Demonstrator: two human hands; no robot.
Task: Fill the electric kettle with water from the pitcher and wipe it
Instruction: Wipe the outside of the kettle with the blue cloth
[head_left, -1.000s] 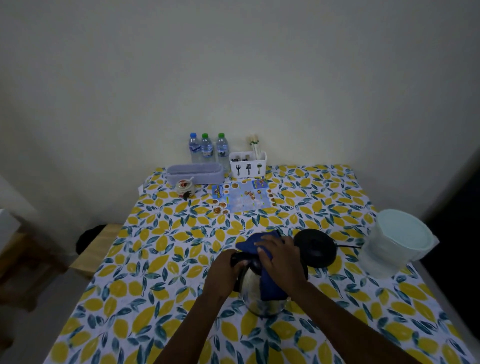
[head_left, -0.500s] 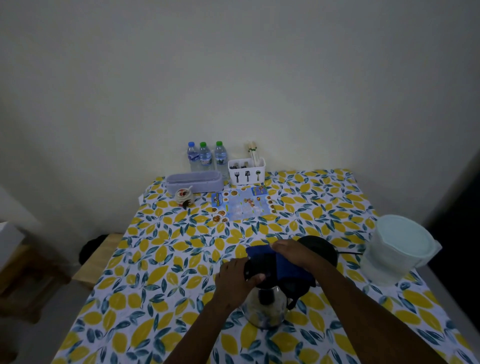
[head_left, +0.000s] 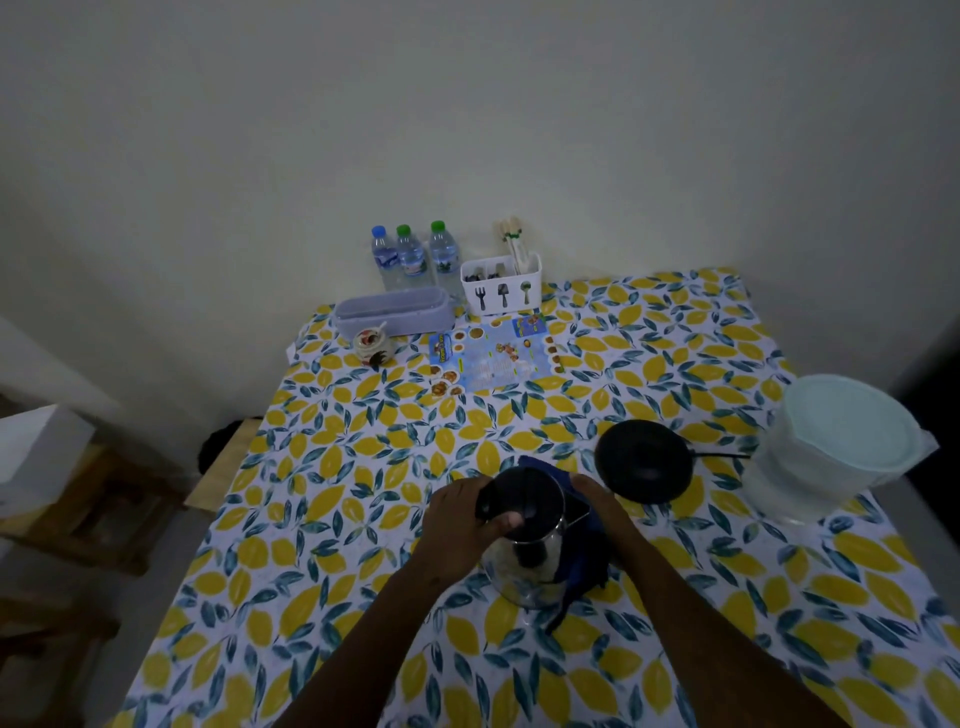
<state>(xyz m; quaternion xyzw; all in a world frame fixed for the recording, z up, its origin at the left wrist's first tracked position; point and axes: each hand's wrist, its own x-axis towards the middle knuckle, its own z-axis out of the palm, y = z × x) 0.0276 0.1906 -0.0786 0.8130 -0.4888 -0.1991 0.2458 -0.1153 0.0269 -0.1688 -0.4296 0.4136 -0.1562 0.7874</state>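
Note:
The steel electric kettle (head_left: 527, 574) with a black lid stands on the lemon-print table (head_left: 322, 519) in front of me. My left hand (head_left: 457, 525) grips its black handle and lid from the left. Against the kettle's right side, my right hand (head_left: 597, 499) presses a dark blue cloth (head_left: 579, 566), which hangs down to the table. The black kettle base (head_left: 644, 460) lies just behind and to the right, its cord running right. The translucent pitcher (head_left: 826, 452) with a pale green lid stands at the right edge.
At the far end stand three water bottles (head_left: 413, 257), a white cutlery caddy (head_left: 501, 286), a lilac oblong box (head_left: 392, 314), a small jar (head_left: 370, 343) and a blue printed sheet (head_left: 496, 358). A wooden bench (head_left: 221, 467) stands left of the table.
The cloth has moved off the kettle's lid down to its right side with my right hand. My left hand has kept hold of the handle.

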